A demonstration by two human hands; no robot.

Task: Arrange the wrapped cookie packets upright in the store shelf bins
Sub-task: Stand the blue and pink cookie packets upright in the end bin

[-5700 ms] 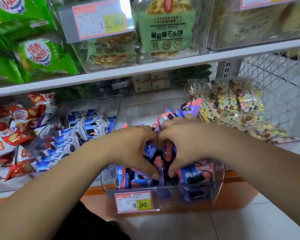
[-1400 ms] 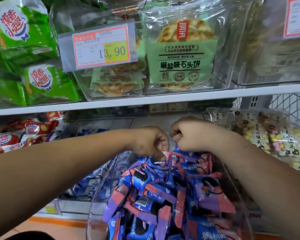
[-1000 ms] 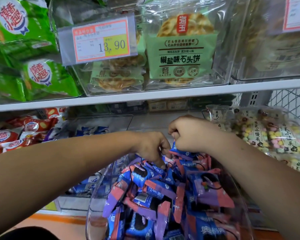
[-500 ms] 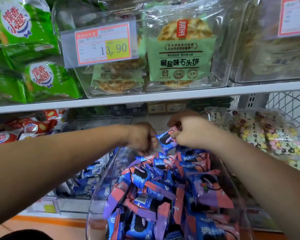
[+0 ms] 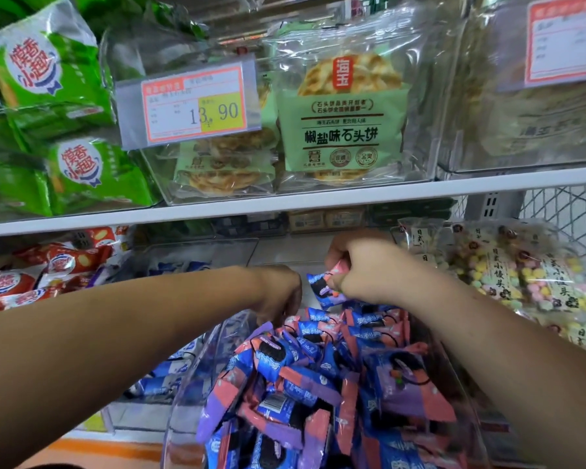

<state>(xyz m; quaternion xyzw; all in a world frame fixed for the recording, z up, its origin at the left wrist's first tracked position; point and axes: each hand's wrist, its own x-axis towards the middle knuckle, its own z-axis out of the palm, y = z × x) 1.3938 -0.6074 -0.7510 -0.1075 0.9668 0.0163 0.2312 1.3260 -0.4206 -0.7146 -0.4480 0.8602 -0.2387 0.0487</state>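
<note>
A clear plastic bin (image 5: pixel 197 384) on the lower shelf is full of blue, pink and purple wrapped cookie packets (image 5: pixel 305 384), most standing on end and leaning. My right hand (image 5: pixel 366 269) pinches one blue-and-pink packet (image 5: pixel 322 287) just above the back of the pile. My left hand (image 5: pixel 281 296) hangs beside it with its fingers curled down onto the tops of the rear packets. The back of the hand hides whether those fingers grip anything.
The white upper shelf edge (image 5: pixel 285 204) runs close above both hands. It carries a price tag (image 5: pixel 186 106), green cracker bags (image 5: pixel 65 79) and flat cake packs (image 5: pixel 342 130). Red packets (image 5: pixel 31 275) and a bin of blue packets (image 5: pixel 170 370) lie left. Pastel candy bags (image 5: pixel 521 275) lie right.
My right hand has pulled one packet up out of the rear of the pile and lifted it slightly. My left hand has moved a little left and down onto the packets.
</note>
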